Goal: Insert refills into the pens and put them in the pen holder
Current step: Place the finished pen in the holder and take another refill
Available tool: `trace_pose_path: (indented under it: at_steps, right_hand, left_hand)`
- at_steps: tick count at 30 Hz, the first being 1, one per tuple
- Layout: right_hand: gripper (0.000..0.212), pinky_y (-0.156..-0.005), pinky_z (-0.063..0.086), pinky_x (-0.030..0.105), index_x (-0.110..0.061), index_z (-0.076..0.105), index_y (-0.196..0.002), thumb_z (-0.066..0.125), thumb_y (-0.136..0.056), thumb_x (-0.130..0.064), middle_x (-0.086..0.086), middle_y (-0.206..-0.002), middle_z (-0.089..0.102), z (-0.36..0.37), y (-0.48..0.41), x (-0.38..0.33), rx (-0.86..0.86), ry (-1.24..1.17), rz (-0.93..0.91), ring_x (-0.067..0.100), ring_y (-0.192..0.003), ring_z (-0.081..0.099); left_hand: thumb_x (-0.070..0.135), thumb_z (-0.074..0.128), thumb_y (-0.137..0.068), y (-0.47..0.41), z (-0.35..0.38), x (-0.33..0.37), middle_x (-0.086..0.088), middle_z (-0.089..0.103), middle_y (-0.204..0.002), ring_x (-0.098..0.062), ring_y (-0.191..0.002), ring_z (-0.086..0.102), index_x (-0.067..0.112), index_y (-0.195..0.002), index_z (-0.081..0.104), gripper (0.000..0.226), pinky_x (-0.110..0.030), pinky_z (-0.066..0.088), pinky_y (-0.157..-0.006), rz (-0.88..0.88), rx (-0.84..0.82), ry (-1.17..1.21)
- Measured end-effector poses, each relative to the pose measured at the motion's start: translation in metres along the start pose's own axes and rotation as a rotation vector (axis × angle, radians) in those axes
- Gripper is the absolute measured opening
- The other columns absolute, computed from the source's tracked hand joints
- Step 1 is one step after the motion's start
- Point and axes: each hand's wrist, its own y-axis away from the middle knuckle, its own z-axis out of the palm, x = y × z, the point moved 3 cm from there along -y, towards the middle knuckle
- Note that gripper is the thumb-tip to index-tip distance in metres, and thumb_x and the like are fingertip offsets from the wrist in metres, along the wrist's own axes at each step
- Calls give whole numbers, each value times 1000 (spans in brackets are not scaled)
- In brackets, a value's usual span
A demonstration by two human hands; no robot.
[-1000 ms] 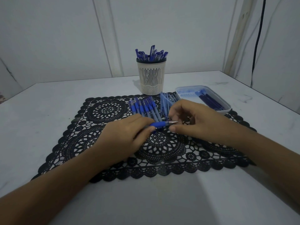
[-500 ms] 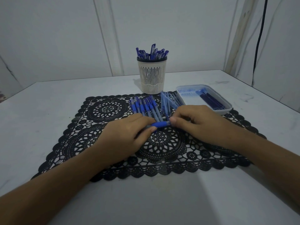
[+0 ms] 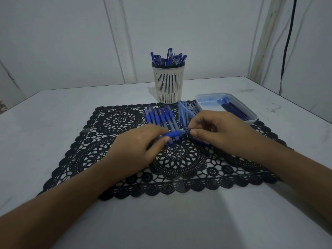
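Observation:
My left hand [image 3: 136,150] grips a blue pen [image 3: 175,134] by its barrel, holding it level over the black lace mat [image 3: 100,159]. My right hand [image 3: 221,130] pinches the pen's tip end, fingers curled round it. Behind the hands lie a row of blue pen barrels [image 3: 159,116] and a loose heap of refills [image 3: 186,110]. A cream slotted pen holder [image 3: 168,83] stands at the mat's far edge with several blue pens in it.
A shallow clear tray [image 3: 251,112] with several dark blue parts sits to the right of the refills. The white table [image 3: 45,114] meets a wall behind and at the right; a black cable [image 3: 287,42] hangs there.
My right hand has closed in on the pen's tip, which showed bare a second ago and is now covered by the fingers. The left hand has stayed put.

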Motion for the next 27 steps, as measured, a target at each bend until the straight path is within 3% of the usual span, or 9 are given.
trace_pose_path:
  at_steps: [6, 8, 12, 14, 17, 23, 27]
  right_hand:
    - [15, -61, 42, 6, -28, 61, -81, 66, -82, -14, -4, -78, 63, -12, -3, 9, 85, -81, 74, -5, -65, 54]
    - [15, -60, 42, 5, -30, 61, -80, 67, -81, -16, -5, -77, 64, -15, -5, 13, 78, -67, 105, -4, -65, 55]
    - [14, -70, 49, 16, -33, 60, -78, 62, -85, -22, -6, -78, 66, -12, -4, 15, 49, -31, 123, 6, -71, 61]
    - [15, -69, 49, 16, -33, 60, -78, 61, -86, -21, -6, -77, 66, -12, -5, 16, 64, -30, 121, 5, -70, 62]
    - [10, -68, 49, 13, -30, 61, -81, 64, -84, -20, -7, -78, 66, -12, -5, 19, 52, -43, 136, 2, -69, 61]
    - [9, -67, 35, 0, -25, 65, -92, 65, -83, -24, -17, -85, 57, 2, 0, 10, -164, 294, -16, -7, -77, 50]
    - [15, -67, 36, 2, -25, 67, -94, 67, -81, -18, -16, -84, 58, 7, 0, 11, -159, 273, -63, -4, -75, 52]
  left_hand:
    - [47, 35, -88, 0, -3, -7, 28, 47, -74, 15, -75, 47, 24, -103, 63, 39, -7, 37, -57, -17, 22, 21]
    - [46, 36, -88, 0, -4, -9, 26, 48, -74, 12, -73, 48, 23, -103, 63, 38, -8, 36, -58, -25, 33, 26]
    - [46, 36, -88, 0, -3, -10, 23, 49, -76, 10, -72, 47, 23, -103, 63, 39, -9, 35, -58, -27, 30, 7]
    - [47, 35, -88, 0, -3, -10, 23, 49, -75, 12, -72, 47, 24, -103, 63, 39, -9, 34, -58, -28, 30, 8]
    - [45, 37, -88, 1, -4, -10, 21, 52, -77, 3, -72, 47, 22, -103, 64, 38, -12, 37, -57, -28, 50, 11]
    - [43, 39, -89, 0, -5, -8, 20, 52, -78, 2, -74, 46, 20, -102, 64, 37, -11, 38, -59, -20, 75, 14]
    - [43, 38, -89, 1, -5, -8, 19, 53, -79, 1, -74, 47, 20, -102, 64, 37, -11, 39, -60, -20, 72, 14]
